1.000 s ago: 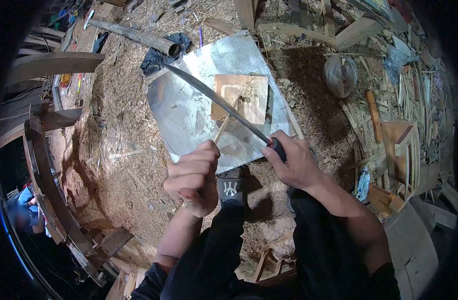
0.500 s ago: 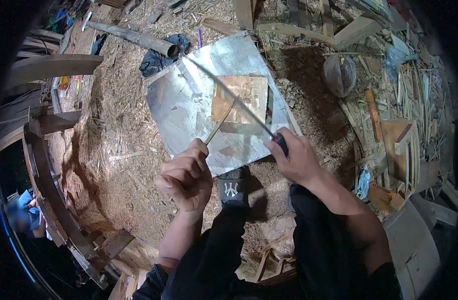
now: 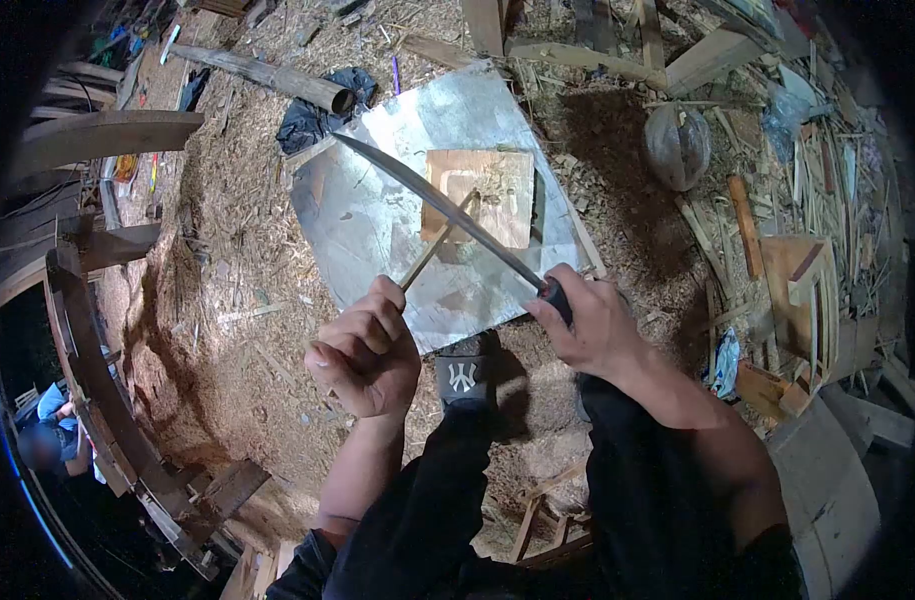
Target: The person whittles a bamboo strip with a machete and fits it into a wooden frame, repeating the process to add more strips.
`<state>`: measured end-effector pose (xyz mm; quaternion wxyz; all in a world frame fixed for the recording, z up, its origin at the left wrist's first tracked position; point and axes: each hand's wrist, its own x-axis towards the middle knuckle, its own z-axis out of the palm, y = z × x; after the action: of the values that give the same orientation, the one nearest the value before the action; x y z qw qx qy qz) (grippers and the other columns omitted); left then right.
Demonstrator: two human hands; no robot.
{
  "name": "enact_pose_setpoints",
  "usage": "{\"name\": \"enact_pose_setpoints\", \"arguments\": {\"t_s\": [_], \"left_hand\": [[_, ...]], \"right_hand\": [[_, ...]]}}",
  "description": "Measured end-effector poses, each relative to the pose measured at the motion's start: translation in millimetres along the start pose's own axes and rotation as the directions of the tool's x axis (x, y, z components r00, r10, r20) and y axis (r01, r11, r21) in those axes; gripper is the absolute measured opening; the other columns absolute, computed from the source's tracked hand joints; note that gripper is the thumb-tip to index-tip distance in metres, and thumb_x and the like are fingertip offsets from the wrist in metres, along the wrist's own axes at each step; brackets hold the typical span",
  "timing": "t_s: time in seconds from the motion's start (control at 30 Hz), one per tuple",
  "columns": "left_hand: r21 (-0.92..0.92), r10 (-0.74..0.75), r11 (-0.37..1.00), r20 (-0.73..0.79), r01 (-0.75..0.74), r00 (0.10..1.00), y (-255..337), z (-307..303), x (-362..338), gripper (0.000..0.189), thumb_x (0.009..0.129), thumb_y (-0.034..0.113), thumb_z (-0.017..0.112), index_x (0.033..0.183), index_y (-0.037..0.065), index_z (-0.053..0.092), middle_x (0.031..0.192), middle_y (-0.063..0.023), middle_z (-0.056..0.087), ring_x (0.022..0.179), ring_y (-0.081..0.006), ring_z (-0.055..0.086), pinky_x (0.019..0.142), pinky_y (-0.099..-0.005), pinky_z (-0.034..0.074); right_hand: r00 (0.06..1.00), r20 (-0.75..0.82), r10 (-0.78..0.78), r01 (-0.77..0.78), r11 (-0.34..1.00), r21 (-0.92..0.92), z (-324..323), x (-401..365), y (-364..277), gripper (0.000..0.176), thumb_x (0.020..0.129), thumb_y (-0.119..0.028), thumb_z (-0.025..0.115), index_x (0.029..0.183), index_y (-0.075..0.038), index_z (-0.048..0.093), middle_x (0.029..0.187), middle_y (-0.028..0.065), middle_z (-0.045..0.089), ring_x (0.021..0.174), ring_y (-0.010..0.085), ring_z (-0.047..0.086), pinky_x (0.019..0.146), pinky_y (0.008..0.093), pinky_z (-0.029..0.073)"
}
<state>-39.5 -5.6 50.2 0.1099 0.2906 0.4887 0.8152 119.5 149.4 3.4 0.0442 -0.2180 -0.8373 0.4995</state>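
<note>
My left hand (image 3: 370,350) is closed in a fist around a thin wooden stick (image 3: 426,260), which points up and away to the right. In my right hand (image 3: 595,322) is the black handle of a long-bladed knife (image 3: 402,176). Its long, slightly curved blade slants up to the left and crosses over the stick near the far end. Beneath both lies a square wooden block (image 3: 507,190) with pale worn marks, on a larger grey board (image 3: 352,245). Part of the block is hidden behind the blade.
Wood shavings (image 3: 247,240) cover the ground. Beyond the board lie a round pole (image 3: 267,75) and a black plastic bag (image 3: 307,125). A clear bag (image 3: 677,150) and wood offcuts (image 3: 745,230) are on the right. Curved timbers (image 3: 92,370) and a person (image 3: 62,430) are at left.
The blade's tip has swung to the left and down, and more of its flat side now shows. My left hand has shifted slightly left with the stick.
</note>
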Motion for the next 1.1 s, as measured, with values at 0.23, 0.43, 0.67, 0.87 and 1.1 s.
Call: {"name": "enact_pose_setpoints", "arguments": {"t_s": [0.23,0.43,0.67,0.87,1.1], "left_hand": [[0.031,0.014,0.999,0.072,-0.016,0.997,2,-1,2,0.06,0.104,0.044,0.03,0.054,0.012,0.02,0.048,-0.0002,0.02,0.046,-0.0159,0.021,0.06,-0.0347,0.028],[-0.085,-0.011,0.996,-0.124,0.0,0.992,-2,-3,-1,0.058,0.105,0.04,0.028,0.054,0.014,0.02,0.048,0.0006,0.02,0.046,-0.0144,0.019,0.063,-0.0347,0.029],[-0.088,0.01,0.996,-0.038,-0.013,0.999,-2,-5,3,0.056,0.105,0.037,0.027,0.054,0.014,0.02,0.048,0.0009,0.02,0.046,-0.0148,0.019,0.062,-0.0353,0.028],[-0.14,-0.009,0.99,-0.123,-0.008,0.992,-4,-9,0,0.057,0.104,0.04,0.027,0.054,0.013,0.02,0.049,0.0005,0.021,0.047,-0.0153,0.021,0.063,-0.0359,0.029],[-0.051,0.1,0.994,0.004,-0.1,0.995,1,-2,9,0.07,0.091,0.077,0.021,0.088,0.01,0.041,0.077,-0.0068,0.041,0.074,-0.0219,0.042,0.076,-0.0421,0.036]], "right_hand": [[0.995,0.026,0.097,-0.097,0.995,0.023,-5,-7,2,0.026,0.093,-0.024,0.062,0.09,0.001,0.054,0.062,0.0202,0.057,0.06,0.0404,0.062,0.055,0.0427,0.046],[0.979,0.02,0.204,-0.205,0.977,0.066,-2,1,3,0.029,0.091,-0.027,0.065,0.092,-0.001,0.053,0.062,0.0187,0.058,0.06,0.0405,0.062,0.055,0.0445,0.046],[0.99,0.044,0.135,-0.137,0.99,0.024,-4,6,2,0.037,0.097,-0.035,0.058,0.093,0.002,0.052,0.061,0.0172,0.06,0.058,0.0357,0.065,0.056,0.0464,0.05],[0.993,0.022,0.115,-0.114,0.993,-0.034,-4,5,1,0.038,0.096,-0.035,0.058,0.091,0.002,0.052,0.062,0.0184,0.06,0.059,0.0368,0.064,0.058,0.0458,0.049],[0.993,0.015,0.114,-0.115,0.992,0.044,-1,1,-3,0.036,0.095,-0.033,0.059,0.088,0.002,0.053,0.061,0.0181,0.059,0.058,0.0385,0.063,0.056,0.0455,0.048]]}}
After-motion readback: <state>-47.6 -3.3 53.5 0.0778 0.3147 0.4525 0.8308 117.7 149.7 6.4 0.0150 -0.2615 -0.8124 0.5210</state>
